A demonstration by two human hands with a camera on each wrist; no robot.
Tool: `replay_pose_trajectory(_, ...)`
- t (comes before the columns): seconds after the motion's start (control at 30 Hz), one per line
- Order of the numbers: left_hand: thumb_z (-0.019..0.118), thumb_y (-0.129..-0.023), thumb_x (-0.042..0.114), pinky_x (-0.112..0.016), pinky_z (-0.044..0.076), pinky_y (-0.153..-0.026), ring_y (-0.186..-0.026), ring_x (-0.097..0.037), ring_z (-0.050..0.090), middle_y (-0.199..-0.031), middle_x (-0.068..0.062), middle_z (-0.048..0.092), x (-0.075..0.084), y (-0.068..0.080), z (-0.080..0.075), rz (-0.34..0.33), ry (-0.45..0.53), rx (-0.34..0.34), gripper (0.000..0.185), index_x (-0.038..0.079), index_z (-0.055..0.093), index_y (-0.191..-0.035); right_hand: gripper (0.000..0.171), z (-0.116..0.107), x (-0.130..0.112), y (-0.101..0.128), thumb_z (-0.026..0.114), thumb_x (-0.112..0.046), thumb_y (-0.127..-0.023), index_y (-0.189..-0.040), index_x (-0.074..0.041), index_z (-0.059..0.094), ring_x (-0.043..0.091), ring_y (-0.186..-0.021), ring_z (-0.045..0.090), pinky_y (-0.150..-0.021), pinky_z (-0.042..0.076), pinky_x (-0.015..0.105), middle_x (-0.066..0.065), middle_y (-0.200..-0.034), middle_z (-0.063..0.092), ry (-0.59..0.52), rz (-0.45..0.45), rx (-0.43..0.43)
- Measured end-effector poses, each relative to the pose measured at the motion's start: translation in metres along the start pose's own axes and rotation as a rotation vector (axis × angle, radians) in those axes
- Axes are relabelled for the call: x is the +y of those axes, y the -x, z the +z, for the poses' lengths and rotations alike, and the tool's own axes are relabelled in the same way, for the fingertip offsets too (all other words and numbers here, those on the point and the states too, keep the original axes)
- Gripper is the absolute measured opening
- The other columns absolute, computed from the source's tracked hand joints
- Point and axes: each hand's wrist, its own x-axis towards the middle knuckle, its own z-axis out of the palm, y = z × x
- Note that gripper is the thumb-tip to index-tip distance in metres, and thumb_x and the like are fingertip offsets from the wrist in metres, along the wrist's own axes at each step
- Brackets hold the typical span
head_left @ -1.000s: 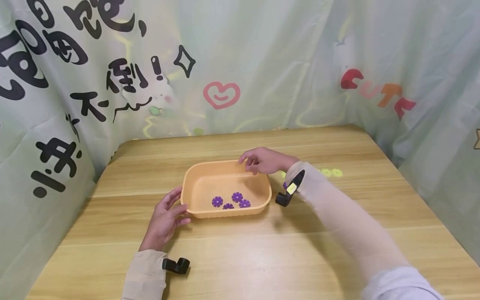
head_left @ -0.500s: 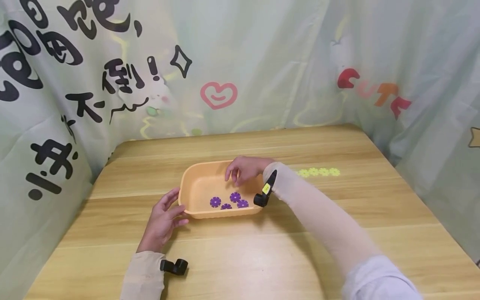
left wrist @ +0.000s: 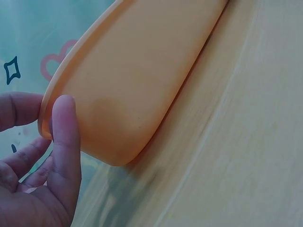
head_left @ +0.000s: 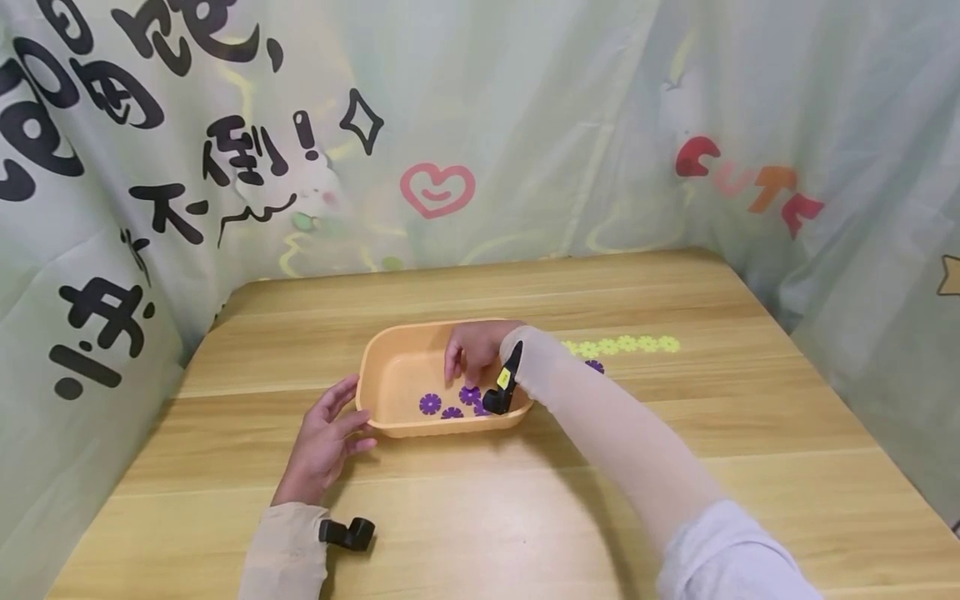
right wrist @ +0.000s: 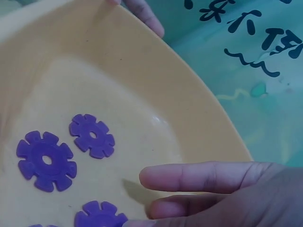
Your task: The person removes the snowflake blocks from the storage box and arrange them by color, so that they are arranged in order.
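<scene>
Orange tub (head_left: 397,367) sits mid-table, a bit toward the left edge, with purple discs (head_left: 430,404) lying flat on its floor near the front wall. The right hand (head_left: 472,350) is down inside, fingers (right wrist: 203,177) straight and relaxed just above the discs; can't tell if anything's pinched. The left hand (head_left: 326,442) touches the tub's left rim (left wrist: 45,120), fingers loose. Best kept braced like that so the smooth plastic doesn't skid on the wood table (head_left: 525,517). The discs are thin, notched, gear-like flowers. A row of yellow discs (head_left: 622,344) lies toward the right edge.
</scene>
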Motion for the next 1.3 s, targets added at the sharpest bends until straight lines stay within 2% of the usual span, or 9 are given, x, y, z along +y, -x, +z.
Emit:
replay_pose_trajectory(0.17, 0.054, -0.092, -0.009, -0.026, 0.06, -0.062, -0.073, -0.013, 0.056, -0.15, -0.01, 0.03, 0.0, 0.0, 0.0, -0.005, -0.006, -0.004, 0.066, 0.007, 0.029, -0.151, 0.035, 0.002, 0.003, -0.006, 0.075, 0.015, -0.071, -0.088, -0.015, 0.078, 0.009, -0.068, 0.053, -0.047, 0.041, 0.016, 0.003, -0.079, 0.063, 0.019, 0.004, -0.001)
replay_pose_trajectory(0.3, 0.054, -0.092, -0.009, -0.025, 0.06, -0.062, -0.073, -0.012, 0.055, -0.149, -0.01, 0.03, 0.001, 0.001, 0.0, -0.009, -0.003, -0.001, 0.066, 0.008, 0.029, -0.15, 0.03, 0.002, 0.005, -0.011, 0.069, 0.014, -0.079, -0.09, -0.012, 0.077, 0.009, -0.065, 0.052, -0.048, 0.038, 0.016, 0.0, -0.074, 0.062, 0.071, -0.049, 0.047)
replay_pose_trajectory(0.47, 0.054, -0.092, -0.009, -0.025, 0.06, -0.061, -0.073, -0.012, 0.055, -0.149, -0.009, 0.03, 0.001, 0.001, 0.001, -0.007, 0.002, 0.001, 0.065, 0.008, 0.029, -0.15, 0.028, 0.0, 0.009, -0.011, 0.06, 0.009, -0.087, -0.101, -0.013, 0.073, 0.008, -0.069, 0.054, -0.058, 0.044, 0.017, -0.003, -0.078, 0.063, 0.179, -0.091, 0.096)
replay_pose_trajectory(0.6, 0.054, -0.092, -0.009, -0.026, 0.06, -0.061, -0.073, -0.012, 0.055, -0.15, -0.01, 0.03, 0.001, 0.001, 0.001, -0.003, -0.002, -0.003, 0.065, 0.008, 0.029, -0.15, 0.031, 0.0, 0.012, -0.008, 0.064, 0.009, -0.084, -0.106, -0.012, 0.071, 0.009, -0.074, 0.055, -0.068, 0.047, 0.019, -0.003, -0.081, 0.064, 0.194, -0.099, 0.084)
replay_pose_trajectory(0.8, 0.054, -0.093, -0.009, -0.026, 0.06, -0.062, -0.074, -0.013, 0.055, -0.15, -0.01, 0.03, 0.001, 0.001, 0.002, 0.0, -0.008, 0.005, 0.065, 0.008, 0.03, -0.15, 0.036, 0.0, 0.015, -0.004, 0.077, 0.007, -0.076, -0.106, -0.013, 0.071, 0.01, -0.072, 0.056, -0.067, 0.049, 0.02, -0.001, -0.079, 0.062, 0.13, -0.081, 0.065)
replay_pose_trajectory(1.07, 0.053, -0.092, -0.01, -0.025, 0.06, -0.061, -0.073, -0.013, 0.055, -0.151, -0.01, 0.029, 0.0, 0.002, 0.002, -0.005, -0.004, 0.007, 0.066, 0.007, 0.028, -0.151, 0.036, 0.002, 0.014, -0.003, 0.078, 0.007, -0.074, -0.101, -0.016, 0.073, 0.01, -0.07, 0.056, -0.062, 0.048, 0.018, 0.0, -0.079, 0.063, 0.13, -0.063, 0.059)
replay_pose_trajectory(1.3, 0.053, -0.093, -0.009, -0.025, 0.06, -0.062, -0.073, -0.012, 0.055, -0.15, -0.01, 0.03, 0.0, 0.001, 0.002, -0.008, -0.011, 0.012, 0.065, 0.008, 0.029, -0.151, 0.032, 0.002, 0.012, -0.002, 0.079, 0.006, -0.074, -0.095, -0.016, 0.069, 0.011, -0.077, 0.055, -0.067, 0.05, 0.02, -0.001, -0.084, 0.061, 0.15, -0.05, 0.07)
